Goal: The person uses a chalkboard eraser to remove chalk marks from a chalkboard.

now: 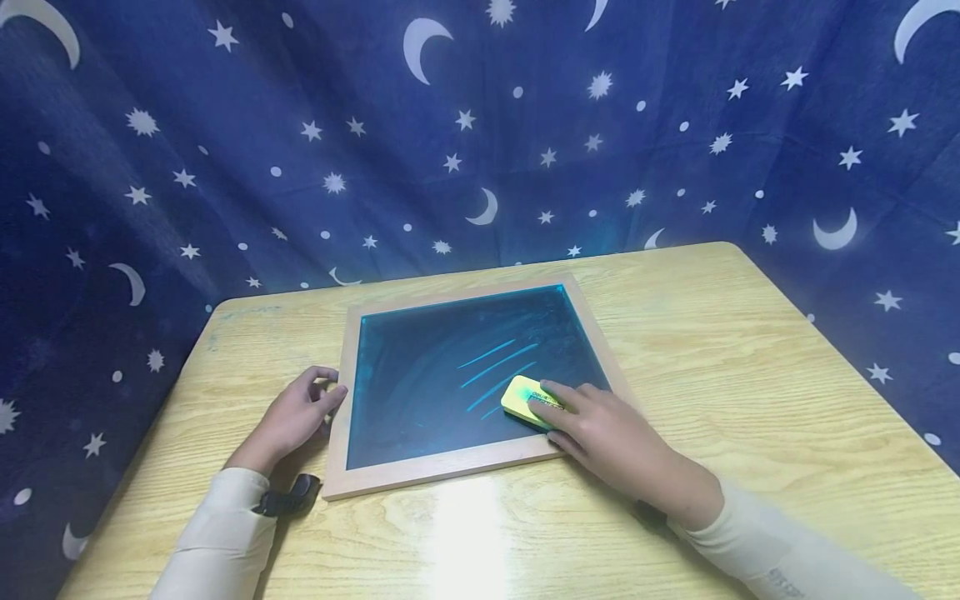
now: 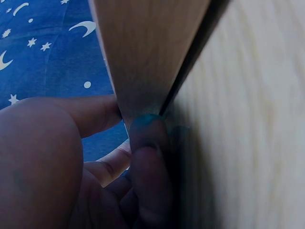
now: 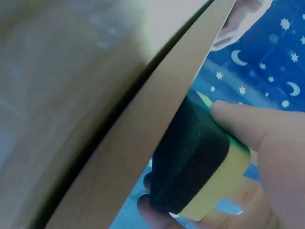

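Observation:
A wood-framed chalkboard (image 1: pixel 442 383) lies on the table with several blue chalk strokes (image 1: pixel 498 371) near its middle. My right hand (image 1: pixel 615 442) grips a yellow eraser (image 1: pixel 522 397), fingers over its top and thumb along the near side. In the right wrist view, the dark felt base of the eraser (image 3: pixel 190 152) faces the board, beside the frame's side (image 3: pixel 143 129). My left hand (image 1: pixel 296 417) holds the left edge of the frame. In the left wrist view, thumb and a curled finger meet the frame (image 2: pixel 143 52); a fingertip (image 2: pixel 148 121) has blue chalk on it.
The light wood table (image 1: pixel 720 358) extends around the board. A blue cloth (image 1: pixel 525 125) with white stars and moons hangs behind and at both sides. A dark strap (image 1: pixel 288 497) sits on the left wrist.

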A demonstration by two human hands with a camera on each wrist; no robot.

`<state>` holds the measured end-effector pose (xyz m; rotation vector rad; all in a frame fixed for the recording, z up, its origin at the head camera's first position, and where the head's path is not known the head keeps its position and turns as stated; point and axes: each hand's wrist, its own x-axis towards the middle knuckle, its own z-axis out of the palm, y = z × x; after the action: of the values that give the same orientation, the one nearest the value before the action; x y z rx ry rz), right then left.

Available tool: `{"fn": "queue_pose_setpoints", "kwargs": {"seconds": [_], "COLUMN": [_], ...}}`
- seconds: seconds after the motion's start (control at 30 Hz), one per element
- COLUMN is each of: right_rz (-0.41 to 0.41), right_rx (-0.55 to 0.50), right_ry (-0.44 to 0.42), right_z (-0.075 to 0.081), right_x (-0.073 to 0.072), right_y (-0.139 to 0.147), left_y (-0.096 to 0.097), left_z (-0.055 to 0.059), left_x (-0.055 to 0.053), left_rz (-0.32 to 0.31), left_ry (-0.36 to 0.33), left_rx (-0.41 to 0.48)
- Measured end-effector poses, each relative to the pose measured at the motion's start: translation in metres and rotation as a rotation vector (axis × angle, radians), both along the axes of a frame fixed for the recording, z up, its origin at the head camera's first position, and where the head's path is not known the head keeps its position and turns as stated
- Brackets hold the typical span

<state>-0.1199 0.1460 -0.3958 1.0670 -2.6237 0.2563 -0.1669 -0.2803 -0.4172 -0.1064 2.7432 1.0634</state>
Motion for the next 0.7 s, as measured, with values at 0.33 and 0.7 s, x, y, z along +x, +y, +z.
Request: {"fn": "queue_pose_setpoints", "kwargs": {"seconds": [0.33,0.7], "right_rz": [0.079,0.060], "right_rx": [0.012,-0.003], "right_ry": [-0.034,-0.044], "right_z": [-0.001,-0.004], "right_x": [0.012,0.012], "right_y": [-0.012,-0.013], "left_y": [0.000,0.000], "left_z": [0.000,0.000], "left_x": [0.000,-0.001], "left_rz": [0.006,0.002], "left_ry": [0.002,0.003], "left_rx": [-0.010,-0.006]}}
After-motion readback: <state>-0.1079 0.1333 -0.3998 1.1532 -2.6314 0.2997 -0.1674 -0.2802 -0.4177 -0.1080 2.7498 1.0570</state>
